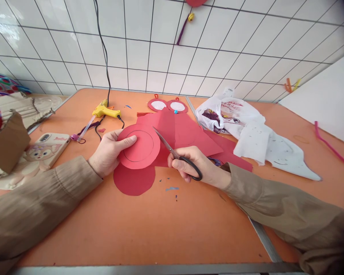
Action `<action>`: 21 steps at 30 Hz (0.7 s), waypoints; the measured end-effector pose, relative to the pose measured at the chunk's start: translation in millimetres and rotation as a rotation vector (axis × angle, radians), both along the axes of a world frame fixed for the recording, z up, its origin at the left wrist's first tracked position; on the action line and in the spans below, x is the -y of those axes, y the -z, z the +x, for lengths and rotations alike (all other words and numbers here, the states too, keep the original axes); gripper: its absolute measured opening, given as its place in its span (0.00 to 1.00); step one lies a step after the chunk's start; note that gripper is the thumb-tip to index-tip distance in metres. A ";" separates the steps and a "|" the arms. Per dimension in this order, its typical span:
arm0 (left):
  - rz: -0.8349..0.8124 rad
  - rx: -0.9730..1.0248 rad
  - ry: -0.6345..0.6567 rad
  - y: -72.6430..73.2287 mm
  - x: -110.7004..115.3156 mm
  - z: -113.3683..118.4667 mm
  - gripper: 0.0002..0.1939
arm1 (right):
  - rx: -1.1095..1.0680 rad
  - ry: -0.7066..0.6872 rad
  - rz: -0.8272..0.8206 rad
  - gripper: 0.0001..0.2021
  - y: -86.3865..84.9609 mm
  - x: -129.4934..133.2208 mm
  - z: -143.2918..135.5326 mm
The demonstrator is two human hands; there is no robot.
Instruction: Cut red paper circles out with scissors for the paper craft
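Note:
My left hand (110, 151) pinches a red paper disc (140, 147) at its left side, thumb on top. A smaller circle is drawn or cut inside the disc's edge; I cannot tell which. In my right hand (193, 164) is a pair of scissors (169, 148) with black handles, its tip by the disc's upper right rim. The blades look closed together. Below the held disc lies a darker red paper circle (134, 183) on the orange table. Red paper sheets (189, 131) lie behind the scissors.
A yellow glue gun (105, 110) with a cord lies at the back left, near a phone (50, 149) and a cardboard box (8, 143). Two red-rimmed white rounds (167, 105) lie at the back. A white plastic bag (231, 112) sits right. Blue scraps (172, 188) dot the table.

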State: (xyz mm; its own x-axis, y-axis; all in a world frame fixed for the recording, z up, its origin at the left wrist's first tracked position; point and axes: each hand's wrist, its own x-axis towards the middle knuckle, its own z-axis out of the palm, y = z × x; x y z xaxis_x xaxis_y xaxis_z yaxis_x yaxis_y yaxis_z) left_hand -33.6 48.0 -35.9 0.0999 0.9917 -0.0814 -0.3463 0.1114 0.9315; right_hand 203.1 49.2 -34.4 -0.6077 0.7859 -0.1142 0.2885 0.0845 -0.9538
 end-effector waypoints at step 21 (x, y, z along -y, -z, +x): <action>0.048 -0.082 0.035 5.0 3.7 -0.1 0.07 | -0.017 -0.022 -0.030 0.23 -1.7 0.6 -0.1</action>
State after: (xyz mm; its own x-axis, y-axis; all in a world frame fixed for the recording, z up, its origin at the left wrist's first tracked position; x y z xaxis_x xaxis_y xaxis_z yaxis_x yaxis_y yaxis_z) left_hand -33.7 44.4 -40.8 0.1300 0.9906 -0.0433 -0.2653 0.0768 0.9611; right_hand 203.0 48.6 -32.7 -0.6268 0.7689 -0.1263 0.2701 0.0623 -0.9608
